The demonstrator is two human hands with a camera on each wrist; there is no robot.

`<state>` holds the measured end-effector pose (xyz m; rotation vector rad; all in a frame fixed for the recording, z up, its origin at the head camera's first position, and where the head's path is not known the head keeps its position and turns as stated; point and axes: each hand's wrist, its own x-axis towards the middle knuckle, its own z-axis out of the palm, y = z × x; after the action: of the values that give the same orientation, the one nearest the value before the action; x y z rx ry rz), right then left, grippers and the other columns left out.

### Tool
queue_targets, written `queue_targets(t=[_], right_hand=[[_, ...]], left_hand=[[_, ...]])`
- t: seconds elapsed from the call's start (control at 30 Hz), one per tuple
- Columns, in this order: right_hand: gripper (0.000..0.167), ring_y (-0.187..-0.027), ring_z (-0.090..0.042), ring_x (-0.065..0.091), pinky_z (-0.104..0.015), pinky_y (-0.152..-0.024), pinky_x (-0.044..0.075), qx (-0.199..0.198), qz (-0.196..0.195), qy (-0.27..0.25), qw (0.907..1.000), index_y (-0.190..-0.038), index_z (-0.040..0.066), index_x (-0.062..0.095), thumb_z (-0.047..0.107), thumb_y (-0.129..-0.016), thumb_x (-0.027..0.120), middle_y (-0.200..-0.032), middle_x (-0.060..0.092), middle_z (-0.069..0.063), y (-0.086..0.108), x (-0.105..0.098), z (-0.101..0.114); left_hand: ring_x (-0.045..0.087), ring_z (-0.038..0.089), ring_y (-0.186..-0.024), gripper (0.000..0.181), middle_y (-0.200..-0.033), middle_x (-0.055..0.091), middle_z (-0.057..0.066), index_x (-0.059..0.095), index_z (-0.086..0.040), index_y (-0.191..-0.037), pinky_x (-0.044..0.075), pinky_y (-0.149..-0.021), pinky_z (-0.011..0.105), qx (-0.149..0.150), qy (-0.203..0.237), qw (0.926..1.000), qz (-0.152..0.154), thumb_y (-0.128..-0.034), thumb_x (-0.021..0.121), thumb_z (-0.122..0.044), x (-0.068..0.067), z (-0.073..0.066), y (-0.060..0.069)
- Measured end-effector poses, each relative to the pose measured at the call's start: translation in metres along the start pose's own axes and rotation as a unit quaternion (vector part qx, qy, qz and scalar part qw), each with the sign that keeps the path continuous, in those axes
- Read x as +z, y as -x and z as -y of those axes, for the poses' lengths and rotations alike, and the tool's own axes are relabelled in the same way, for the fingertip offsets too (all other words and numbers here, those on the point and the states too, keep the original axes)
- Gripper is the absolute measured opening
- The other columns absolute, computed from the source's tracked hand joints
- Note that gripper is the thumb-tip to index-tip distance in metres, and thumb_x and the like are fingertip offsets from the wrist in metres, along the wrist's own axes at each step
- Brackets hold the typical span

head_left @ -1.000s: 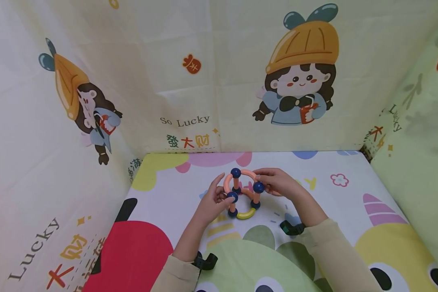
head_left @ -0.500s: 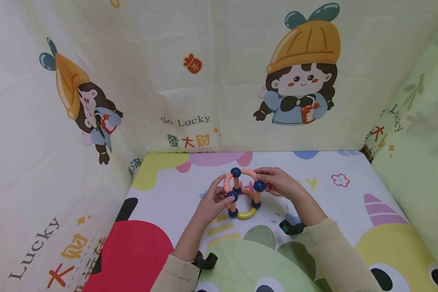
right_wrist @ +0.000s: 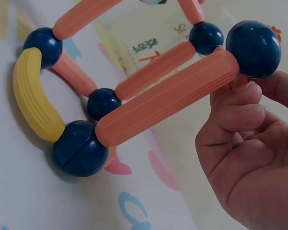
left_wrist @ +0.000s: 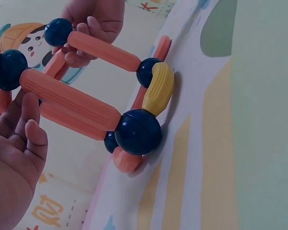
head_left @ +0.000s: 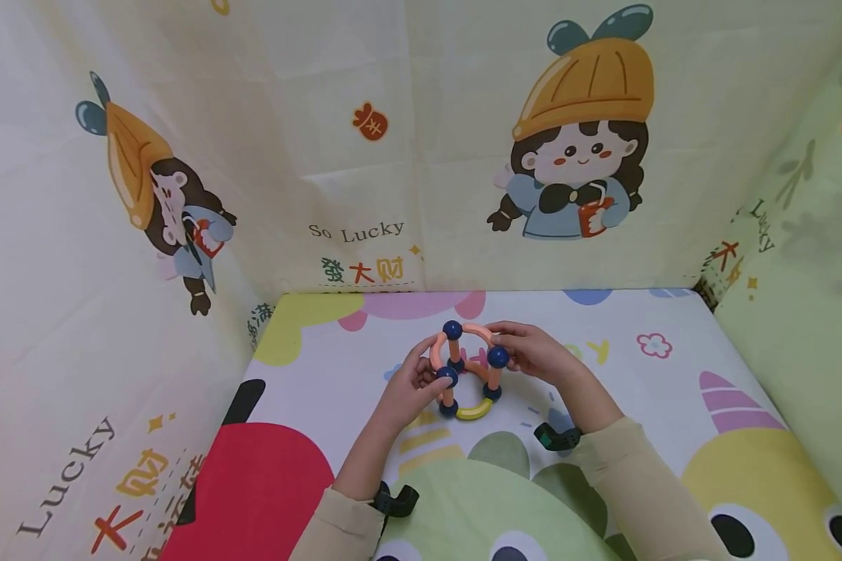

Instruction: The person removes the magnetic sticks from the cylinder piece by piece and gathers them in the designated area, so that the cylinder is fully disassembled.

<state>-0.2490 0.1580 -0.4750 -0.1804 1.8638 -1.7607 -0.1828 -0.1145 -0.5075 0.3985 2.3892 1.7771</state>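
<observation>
A magnetic ball-and-rod frame [head_left: 494, 377] stands upright on the table. Its dark blue balls are linked by straight orange uprights, with orange curved rods around the top. One yellow curved rod [head_left: 474, 410] forms the near side of its base. My left hand [head_left: 408, 393] holds the upper left of it, thumb against the front-left top ball [left_wrist: 10, 69], other fingers behind. On the opposite side my right hand [head_left: 533, 352] pinches the top beside the right ball [right_wrist: 253, 49]; its exact fingertip contact is partly hidden. Another orange rod end [left_wrist: 163, 47] shows behind the base; whether it is joined I cannot tell.
A cartoon-print cloth covers the table [head_left: 673, 389]. Printed curtains [head_left: 421, 171] rise at the back and both sides. A black wrist camera [head_left: 395, 501] sits on the left wrist, another camera [head_left: 557, 437] on the right.
My left index finger has come in closer to the top curved rod. The right wrist has shifted slightly left. The frame stays almost in place.
</observation>
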Motion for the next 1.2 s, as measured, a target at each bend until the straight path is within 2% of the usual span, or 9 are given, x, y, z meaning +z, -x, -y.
queue_targets(t=[0.13,0.37,0.57,0.77,0.87,0.97,1.07,1.13,1.2], right_hand=[[0.046,-0.066,-0.015,0.048,-0.021,-0.06,0.044,-0.002,-0.002,-0.003,1.0,-0.141,0.008,0.051,0.031,-0.101,0.056,-0.089,0.061,-0.002,-0.005,-0.001,-0.005],[0.046,-0.088,-0.019,0.057,-0.023,-0.072,0.052,0.013,-0.041,-0.009,0.999,-0.138,0.009,0.055,0.033,-0.1,0.059,-0.122,0.061,-0.017,-0.013,-0.001,-0.01],[0.042,-0.1,-0.023,0.054,-0.026,-0.079,0.054,0.013,-0.052,0.005,0.9985,-0.137,0.011,0.057,0.032,-0.1,0.057,-0.128,0.058,-0.01,-0.02,0.0,-0.017],[0.044,-0.108,-0.025,0.052,-0.029,-0.084,0.054,0.008,-0.052,0.017,0.9985,-0.138,0.013,0.056,0.035,-0.1,0.058,-0.136,0.054,-0.012,-0.022,0.0,-0.02],[0.044,-0.103,-0.024,0.053,-0.029,-0.081,0.053,0.015,-0.073,0.039,0.9964,-0.139,0.017,0.056,0.038,-0.1,0.057,-0.136,0.053,-0.012,-0.02,0.0,-0.018],[0.041,-0.092,-0.023,0.054,-0.033,-0.079,0.054,0.014,-0.121,0.066,0.9903,-0.136,0.019,0.056,0.038,-0.101,0.055,-0.133,0.055,-0.013,-0.014,0.0,-0.014],[0.036,-0.081,-0.024,0.054,-0.04,-0.078,0.054,-0.003,-0.166,0.077,0.9831,-0.131,0.017,0.057,0.037,-0.102,0.053,-0.127,0.057,-0.016,-0.005,0.0,-0.009],[0.036,-0.078,-0.025,0.055,-0.042,-0.075,0.055,-0.02,-0.171,0.082,0.9816,-0.128,0.014,0.058,0.038,-0.102,0.053,-0.122,0.059,-0.015,0.002,0.001,-0.007],[0.039,-0.076,-0.026,0.056,-0.04,-0.07,0.055,-0.034,-0.159,0.082,0.9832,-0.127,0.012,0.058,0.041,-0.101,0.053,-0.117,0.06,-0.013,0.01,0.001,-0.006]], left_hand=[[0.057,0.02,-0.081,0.07,-0.096,0.061,0.003,0.031,-0.047,-0.148,0.049,-0.069,0.027,0.004,0.002,1.0,-0.002,-0.0902,0.07,-0.042,0.0,0.0,0.0],[0.057,0.019,-0.081,0.07,-0.097,0.061,0.003,0.031,-0.045,-0.149,0.049,-0.07,0.027,0.005,0.009,0.9999,0.002,-0.0909,0.069,-0.042,0.0,0.002,0.001],[0.058,0.021,-0.082,0.069,-0.098,0.062,0.003,0.031,-0.047,-0.149,0.049,-0.069,0.027,0.005,0.022,0.9997,0.001,-0.0912,0.069,-0.04,0.001,0.003,0.001],[0.059,0.022,-0.083,0.07,-0.101,0.063,0.003,0.031,-0.046,-0.149,0.05,-0.071,0.028,0.007,0.025,0.9997,0.002,-0.0914,0.069,-0.04,0.001,0.002,0.001],[0.06,0.02,-0.083,0.069,-0.1,0.063,0.003,0.032,-0.045,-0.15,0.05,-0.071,0.028,0.007,0.023,0.9997,0.001,-0.0913,0.069,-0.041,0.0,0.001,0.002],[0.06,0.02,-0.083,0.069,-0.1,0.063,0.003,0.032,-0.045,-0.149,0.051,-0.072,0.028,0.004,0.018,0.9998,0.0,-0.0911,0.069,-0.042,0.001,0.0,0.001],[0.06,0.021,-0.084,0.069,-0.099,0.063,0.003,0.032,-0.047,-0.149,0.051,-0.072,0.028,0.002,0.017,0.9998,-0.001,-0.091,0.069,-0.042,0.001,0.0,0.001],[0.06,0.021,-0.083,0.069,-0.098,0.063,0.003,0.031,-0.047,-0.148,0.05,-0.071,0.028,0.002,0.016,0.9999,-0.002,-0.0911,0.069,-0.042,0.001,0.001,0.001],[0.06,0.021,-0.082,0.069,-0.097,0.063,0.002,0.032,-0.048,-0.148,0.05,-0.07,0.028,0.0,0.017,0.9999,-0.002,-0.091,0.069,-0.042,0.0,0.001,0.001]])
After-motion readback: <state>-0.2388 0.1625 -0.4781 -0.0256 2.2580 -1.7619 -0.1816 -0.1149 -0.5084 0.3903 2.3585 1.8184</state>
